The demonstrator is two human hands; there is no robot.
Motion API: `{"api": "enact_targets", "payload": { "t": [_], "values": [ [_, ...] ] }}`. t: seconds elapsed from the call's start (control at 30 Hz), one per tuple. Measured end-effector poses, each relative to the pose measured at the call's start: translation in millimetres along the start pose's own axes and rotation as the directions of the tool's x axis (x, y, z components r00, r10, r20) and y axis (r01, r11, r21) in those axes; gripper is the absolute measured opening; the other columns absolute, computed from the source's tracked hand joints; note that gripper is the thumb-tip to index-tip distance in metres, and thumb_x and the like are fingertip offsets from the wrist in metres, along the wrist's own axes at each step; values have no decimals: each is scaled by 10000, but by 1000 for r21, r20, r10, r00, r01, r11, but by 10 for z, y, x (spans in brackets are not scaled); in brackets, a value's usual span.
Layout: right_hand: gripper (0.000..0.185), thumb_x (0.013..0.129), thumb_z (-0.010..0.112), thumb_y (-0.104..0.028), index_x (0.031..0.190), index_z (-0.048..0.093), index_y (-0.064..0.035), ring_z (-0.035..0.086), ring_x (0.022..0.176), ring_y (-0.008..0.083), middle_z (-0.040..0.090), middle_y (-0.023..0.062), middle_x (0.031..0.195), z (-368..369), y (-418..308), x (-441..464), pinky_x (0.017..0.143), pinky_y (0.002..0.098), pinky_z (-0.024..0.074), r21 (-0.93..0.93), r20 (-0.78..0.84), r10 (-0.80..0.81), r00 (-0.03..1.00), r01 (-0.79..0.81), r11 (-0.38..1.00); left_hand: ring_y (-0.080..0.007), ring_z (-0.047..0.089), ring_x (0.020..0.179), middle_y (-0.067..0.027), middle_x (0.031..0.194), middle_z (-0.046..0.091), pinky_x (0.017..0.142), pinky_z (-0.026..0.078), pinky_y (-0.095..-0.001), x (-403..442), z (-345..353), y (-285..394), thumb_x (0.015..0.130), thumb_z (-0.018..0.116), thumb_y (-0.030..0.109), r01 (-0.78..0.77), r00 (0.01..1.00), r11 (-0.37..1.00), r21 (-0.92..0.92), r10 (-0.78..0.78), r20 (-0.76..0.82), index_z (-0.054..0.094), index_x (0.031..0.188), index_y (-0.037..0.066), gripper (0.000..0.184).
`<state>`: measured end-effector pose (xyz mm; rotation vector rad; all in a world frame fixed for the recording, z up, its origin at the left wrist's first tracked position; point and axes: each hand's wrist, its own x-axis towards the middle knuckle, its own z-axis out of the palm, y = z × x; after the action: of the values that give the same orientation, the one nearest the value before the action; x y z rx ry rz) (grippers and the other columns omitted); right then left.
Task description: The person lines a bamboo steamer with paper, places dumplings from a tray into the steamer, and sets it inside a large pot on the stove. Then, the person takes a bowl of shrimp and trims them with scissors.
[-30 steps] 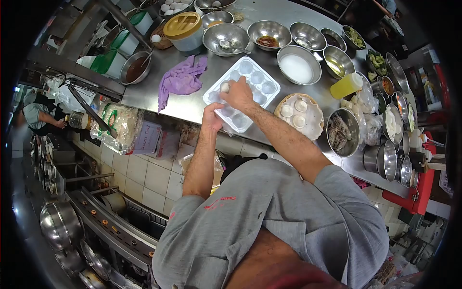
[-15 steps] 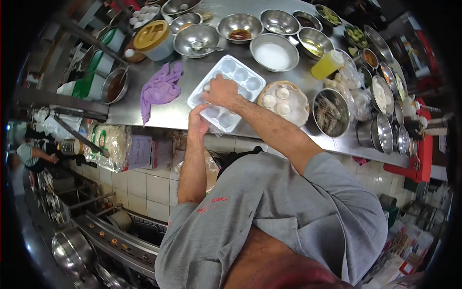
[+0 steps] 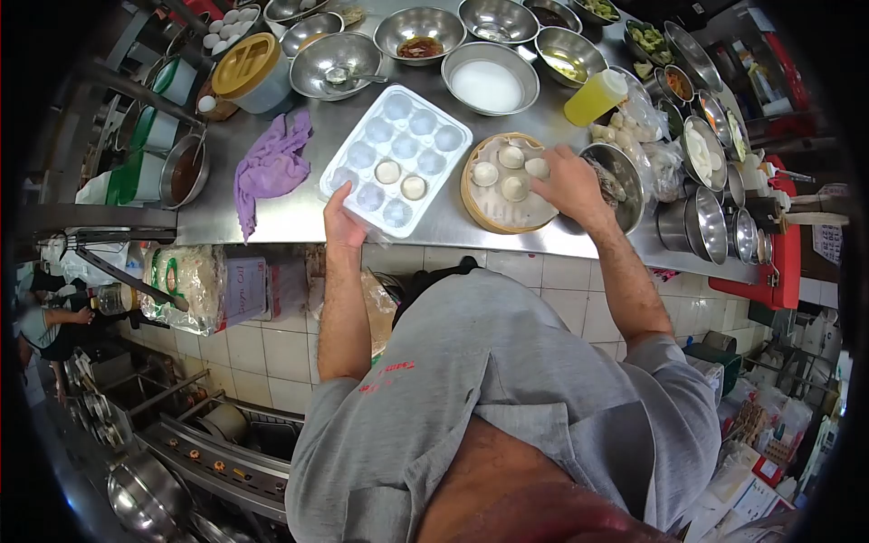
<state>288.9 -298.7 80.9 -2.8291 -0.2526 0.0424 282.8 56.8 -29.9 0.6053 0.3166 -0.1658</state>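
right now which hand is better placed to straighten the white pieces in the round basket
The right hand, I'd say: it is at the round basket, touching or just beside a white piece. The left hand holds the near edge of the white tray, away from the basket.

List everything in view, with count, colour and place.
counter: 1, silver, across the upper view
tray: 1, white, at the counter's near edge
tray pieces: 2, whitish, in cups
round basket: 1, tan, right of the tray
basket pieces: 4 visible, whitish, in the basket
cloth: 1, purple, left of the tray
lidded tub: 1, yellow lid, beyond the cloth
squeeze bottle: 1, yellow, beyond the basket
metal bowls: many, silver, along back and right
eggs: several, white, upper left
knobbed appliance: 1, grey, lower left
other person: 1, grey sleeve, far left
shirt: 1, grey, bottom centre
left hand: 1, bare, at the tray
right hand: 1, bare, over the basket
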Motion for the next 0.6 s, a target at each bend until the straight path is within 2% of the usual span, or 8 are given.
{"api": "enact_targets", "payload": {
  "t": [0.07, 0.2, 0.3, 0.33, 0.37, 0.43, 0.53, 0.6],
  "values": [
    [408, 729, 678, -257, 1054, 580, -30, 607, 834, 324, 564, 149, 915, 215, 162, -35, 723, 423, 463, -265, -52, -122, 991, 104, 959, -313, 512, 1162, -141, 1261, 535, 997, 401, -458, 26, -60, 15, 849, 545, 189, -3, 999, 999, -40, 5, 46, 450, 1279, 3, 478],
    [403, 737, 689, -232, 1075, 567, -49, 600, 858, 304, 558, 155, 935, 215, 132, -74, 700, 418, 449, -320, -48, -56, 997, 38, 947, -320, 494, 1184, -146, 1284, 516, 1016, 381, -470, 21, -95, 18, 848, 546, 188, -17, 998, 998, -54, 20, 62, 423, 1306, 6, 508],
    [401, 732, 701, -218, 1071, 575, -45, 585, 897, 320, 547, 163, 970, 12, -227, 9, 740, 418, 454, -191, -37, -26, 999, 18, 982, -321, 479, 1199, -148, 1304, 498, 1031, 361, -480, -21, -171, -30, 834, 570, 196, -24, 997, 999, -42, 27, 67, 393, 1329, 10, 558],
    [404, 730, 703, -212, 1072, 578, -36, 572, 920, 325, 539, 165, 985, 51, -390, 87, 777, 409, 452, 43, -72, -98, 993, 102, 994, -321, 474, 1204, -148, 1309, 492, 1035, 356, -482, -42, -157, -55, 824, 585, 200, -32, 997, 999, -9, 33, 77, 383, 1337, 11, 582],
    [408, 729, 705, -207, 1073, 580, -28, 559, 944, 331, 531, 168, 1000, 107, -569, 168, 814, 400, 450, 271, -122, -157, 980, 185, 945, -322, 469, 1209, -149, 1315, 486, 1040, 350, -484, -52, -142, -69, 815, 600, 205, -39, 995, 999, 25, 36, 90, 372, 1344, 12, 607],
    [392, 737, 682, -190, 1081, 587, -27, 537, 973, 332, 525, 173, 1002, 361, -980, 375, 878, 382, 436, 504, -37, -241, 970, 226, 833, -318, 471, 1208, -147, 1309, 491, 1039, 353, -481, -53, -142, -81, 795, 629, 197, -43, 993, 999, 20, 40, 115, 377, 1338, 13, 627],
    [392, 744, 652, -179, 1103, 587, -36, 511, 999, 344, 519, 181, 990, 932, -1357, 663, 890, 387, 430, 566, -77, -359, 930, 337, 752, -301, 508, 1168, -146, 1257, 527, 1012, 395, -453, -34, -117, -125, 772, 652, 152, -69, 994, 994, 84, 62, 86, 414, 1300, -10, 601],
    [415, 747, 631, -187, 1125, 581, -25, 488, 1016, 379, 526, 200, 1001, 1154, -1495, 807, 904, 419, 417, 448, 35, -394, 919, 338, 827, -295, 520, 1151, -146, 1239, 537, 1001, 408, -444, -44, -83, -136, 767, 649, 132, -90, 994, 990, 112, 82, 78, 421, 1290, -18, 589]
  ]
}}
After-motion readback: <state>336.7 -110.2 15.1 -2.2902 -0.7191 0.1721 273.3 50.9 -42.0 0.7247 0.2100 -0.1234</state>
